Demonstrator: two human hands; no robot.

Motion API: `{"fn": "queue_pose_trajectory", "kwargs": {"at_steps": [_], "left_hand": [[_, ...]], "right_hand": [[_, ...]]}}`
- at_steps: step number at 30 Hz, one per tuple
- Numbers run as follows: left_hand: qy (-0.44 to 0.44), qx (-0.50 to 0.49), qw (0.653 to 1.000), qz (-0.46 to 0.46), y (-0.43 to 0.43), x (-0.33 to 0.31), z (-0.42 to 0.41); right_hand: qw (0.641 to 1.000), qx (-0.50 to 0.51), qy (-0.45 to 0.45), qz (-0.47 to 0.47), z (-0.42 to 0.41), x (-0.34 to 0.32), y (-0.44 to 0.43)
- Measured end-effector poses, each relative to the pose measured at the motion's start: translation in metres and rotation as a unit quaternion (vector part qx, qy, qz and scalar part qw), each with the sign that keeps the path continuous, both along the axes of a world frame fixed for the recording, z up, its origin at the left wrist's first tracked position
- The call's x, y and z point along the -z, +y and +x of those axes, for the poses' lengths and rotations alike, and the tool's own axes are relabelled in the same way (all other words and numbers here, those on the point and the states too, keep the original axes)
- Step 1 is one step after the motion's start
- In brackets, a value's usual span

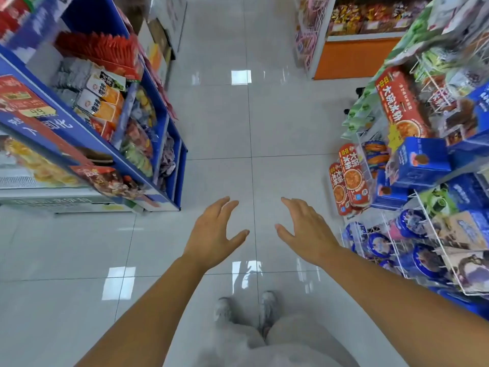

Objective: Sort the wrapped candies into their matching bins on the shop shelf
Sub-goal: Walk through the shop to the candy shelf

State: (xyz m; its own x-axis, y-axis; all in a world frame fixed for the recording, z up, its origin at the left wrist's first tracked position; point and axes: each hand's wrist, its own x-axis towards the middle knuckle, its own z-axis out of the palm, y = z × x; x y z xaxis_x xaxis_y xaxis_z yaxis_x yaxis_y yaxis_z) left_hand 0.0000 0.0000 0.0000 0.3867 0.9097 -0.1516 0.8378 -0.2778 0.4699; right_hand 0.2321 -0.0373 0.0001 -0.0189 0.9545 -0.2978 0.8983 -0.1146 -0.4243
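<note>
While palm-down, left hand and right hand outstretched, apart.

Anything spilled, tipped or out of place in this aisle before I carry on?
Nothing stands out. The glossy grey tiled floor has no dropped packets, the wrapped candies lie inside the blue shelf bins, and the white wire rack holds its boxes. The left hand and right hand are open, holding nothing.

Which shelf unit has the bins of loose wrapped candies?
The blue unit on the left; the white wire rack on the right holds boxes and tubs instead.
</note>
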Motion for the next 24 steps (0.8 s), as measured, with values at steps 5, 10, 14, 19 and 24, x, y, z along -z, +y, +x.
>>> {"fn": "queue_pose_trajectory", "kwargs": {"at_steps": [5, 10, 14, 19, 24], "left_hand": [[-0.013, -0.006, 1.000, -0.006, 0.015, 0.007, 0.017], [-0.020, -0.009, 1.000, -0.019, 0.041, 0.010, 0.030], [-0.016, -0.003, 0.999, -0.033, 0.083, 0.016, 0.032], [-0.015, 0.014, 0.998, -0.055, 0.166, 0.030, 0.032], [-0.012, 0.034, 0.997, -0.067, 0.265, 0.032, 0.036]], "right_hand": [[1.000, -0.007, 0.002, -0.014, 0.016, 0.004, 0.013], [1.000, 0.005, 0.003, -0.030, 0.026, 0.009, 0.038], [0.999, 0.010, 0.006, -0.030, 0.028, 0.015, 0.077], [0.999, 0.033, 0.004, -0.042, 0.029, 0.025, 0.149], [0.995, 0.070, 0.011, -0.069, 0.030, 0.026, 0.230]]}}
